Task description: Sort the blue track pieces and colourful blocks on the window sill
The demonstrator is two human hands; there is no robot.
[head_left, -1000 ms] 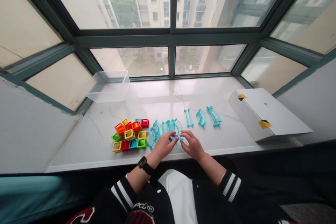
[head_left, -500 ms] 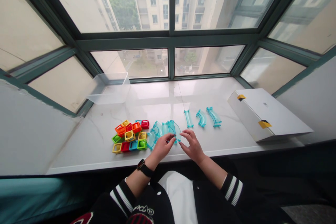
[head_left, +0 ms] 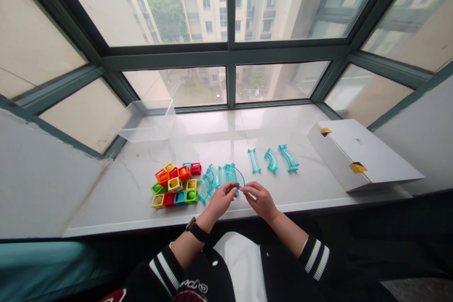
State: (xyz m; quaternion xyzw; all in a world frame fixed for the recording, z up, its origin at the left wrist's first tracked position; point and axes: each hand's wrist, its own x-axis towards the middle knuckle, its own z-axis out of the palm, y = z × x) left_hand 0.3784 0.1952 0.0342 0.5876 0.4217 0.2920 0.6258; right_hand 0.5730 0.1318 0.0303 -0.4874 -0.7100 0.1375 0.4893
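Observation:
My left hand (head_left: 224, 197) is closed in a pinch just in front of a cluster of translucent blue track pieces (head_left: 222, 174). Fingertips of my right hand (head_left: 259, 198) are pinched together and meet those of my left hand. Something small and greyish shows between them, too small to make out. Behind the fingertips curves a thin blue arc (head_left: 241, 175), partly hidden by the hands. To the right lie a straight blue track piece (head_left: 254, 160), a curved one (head_left: 271, 160) and an S-shaped one (head_left: 289, 158), apart from both hands.
Colourful hollow cube blocks (head_left: 174, 184) are heaped left of the track pieces. A clear plastic bin (head_left: 148, 125) stands at the back left by the window. On the right sits a white box (head_left: 361, 151) with yellow-black tabs. The white sill's front edge (head_left: 311, 204) runs before me.
My right hand has moved left, and its spread fingers have closed to meet my left fingertips. The left hand has shifted only slightly. The track pieces and blocks lie as before.

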